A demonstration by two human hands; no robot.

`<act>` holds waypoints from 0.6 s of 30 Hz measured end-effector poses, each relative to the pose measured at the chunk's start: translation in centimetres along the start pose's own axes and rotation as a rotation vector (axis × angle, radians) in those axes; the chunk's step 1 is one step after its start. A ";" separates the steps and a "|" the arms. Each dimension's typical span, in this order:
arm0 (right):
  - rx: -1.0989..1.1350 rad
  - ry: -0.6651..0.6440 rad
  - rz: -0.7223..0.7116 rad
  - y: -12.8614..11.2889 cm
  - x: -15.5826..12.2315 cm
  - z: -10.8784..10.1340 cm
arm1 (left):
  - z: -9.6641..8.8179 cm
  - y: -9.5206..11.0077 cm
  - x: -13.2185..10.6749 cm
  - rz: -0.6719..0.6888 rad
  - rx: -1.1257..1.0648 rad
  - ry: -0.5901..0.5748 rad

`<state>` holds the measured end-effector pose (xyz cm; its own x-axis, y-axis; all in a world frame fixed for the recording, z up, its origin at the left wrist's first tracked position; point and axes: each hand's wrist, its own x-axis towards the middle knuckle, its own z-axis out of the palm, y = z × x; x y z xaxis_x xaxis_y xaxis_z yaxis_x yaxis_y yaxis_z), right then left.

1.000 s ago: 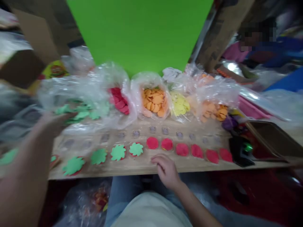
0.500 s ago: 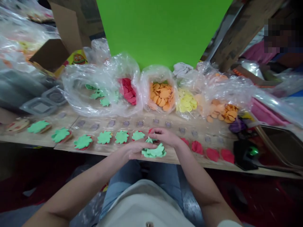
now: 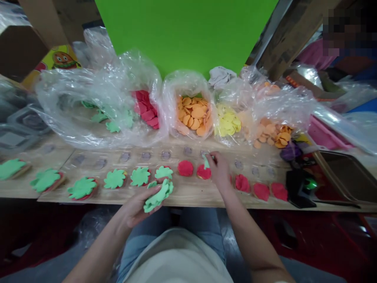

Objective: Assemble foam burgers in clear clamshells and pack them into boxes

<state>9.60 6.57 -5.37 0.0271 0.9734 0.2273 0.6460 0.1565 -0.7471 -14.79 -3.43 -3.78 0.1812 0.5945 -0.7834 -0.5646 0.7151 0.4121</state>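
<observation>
My left hand [image 3: 138, 205] is wrapped round a small stack of green, wavy-edged foam lettuce pieces [image 3: 159, 198] at the table's front edge. Between the fingertips of my right hand [image 3: 218, 169] is a single green lettuce piece [image 3: 206, 162], held above a red-topped round [image 3: 204, 172]. To its left lies another red-topped round [image 3: 185, 168]. Green-topped rounds run leftward along the table, one of them [image 3: 140, 177] just beyond the left hand. Several red pieces [image 3: 261, 191] lie in the row on the right, one partly hidden behind my right wrist.
Behind the row, clear plastic bags hold green pieces [image 3: 113, 125], red pieces [image 3: 146, 110], orange ovals [image 3: 194, 114] and yellow pieces [image 3: 228, 120]. Clear plastic containers [image 3: 17, 137] sit at left. A black device [image 3: 300, 188] with a green light and a dark tray [image 3: 350, 177] occupy the right.
My hands have moved apart. The right hand has gone right with one lettuce piece; the left has gone left with the stack. The view has shifted to the right.
</observation>
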 end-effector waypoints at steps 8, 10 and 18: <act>-0.524 -0.320 -0.573 -1.1 -4.4 4.6 | 1.6 1.2 -0.6 0.153 0.265 -0.183; -0.459 -0.306 -0.581 -0.3 -5.2 4.2 | 1.8 1.2 -0.7 0.136 0.337 -0.212; -0.538 -0.186 -0.418 0.0 -6.6 2.4 | 3.6 0.6 1.6 0.378 1.077 -0.244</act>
<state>7.55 0.53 -8.37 -0.4054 0.8697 0.2816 0.8625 0.4659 -0.1973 -11.95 -0.72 -3.07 0.3640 0.8074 -0.4644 0.3381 0.3500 0.8736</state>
